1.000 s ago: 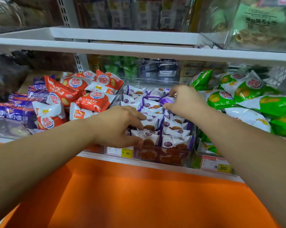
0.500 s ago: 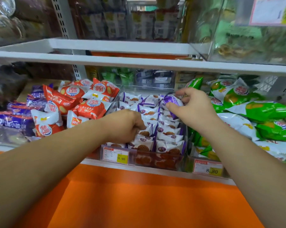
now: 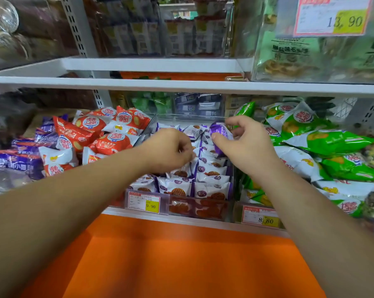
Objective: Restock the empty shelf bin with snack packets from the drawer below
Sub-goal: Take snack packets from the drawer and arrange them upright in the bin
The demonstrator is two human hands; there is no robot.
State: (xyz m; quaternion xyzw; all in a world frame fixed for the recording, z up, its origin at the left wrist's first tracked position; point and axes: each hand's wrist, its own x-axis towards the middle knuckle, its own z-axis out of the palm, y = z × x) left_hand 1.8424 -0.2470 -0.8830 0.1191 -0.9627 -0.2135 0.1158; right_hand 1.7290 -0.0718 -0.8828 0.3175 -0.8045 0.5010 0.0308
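Your right hand (image 3: 246,145) pinches a purple packet (image 3: 220,131) over the bin (image 3: 188,116) | left hand (image 3: 166,150) curled among packets (image 3: 211,190) inside it, grip unclear | bin between red bags (image 3: 108,143) and green bags (image 3: 323,143)

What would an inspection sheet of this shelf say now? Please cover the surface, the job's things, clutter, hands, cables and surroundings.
Surface: white shelf above an orange panel.
Job's things: clear bin, nearly full of snack packets in rows; drawer not in view.
Clutter: red packets heaped left of the bin, green packets heaped to its right.
Hands: left hand curled over the snack packets, grip hidden; right hand pinches a purple packet over the bin's rear.
Cables: nothing seen.
Surroundings: price tags on the bin fronts; upper shelf with more stocked bins.
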